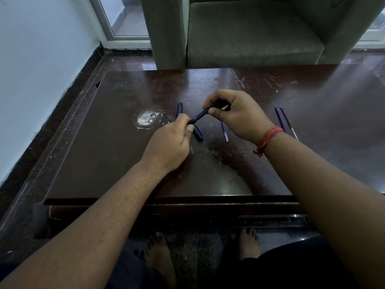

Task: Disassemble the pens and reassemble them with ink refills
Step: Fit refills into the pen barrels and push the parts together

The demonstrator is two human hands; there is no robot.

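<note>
A dark blue pen (198,117) is held slanted above the brown table (104,159), gripped at both ends. My left hand (169,142) pinches its lower end between thumb and fingers. My right hand (235,113) pinches its upper end. A pen cap (198,133) lies on the table just under the left thumb. Another dark blue pen part (179,109) lies behind the left hand. One thin ink refill (224,131) lies under my right hand. Two more refills, a blue refill (279,118) and a dark refill (288,122), lie to the right of my right wrist.
A white scuffed patch (146,118) marks the tabletop left of the hands. A grey-green armchair (250,32) stands behind the table. A white wall (37,69) runs along the left. My bare feet (160,259) rest on the dark floor under the table's front edge.
</note>
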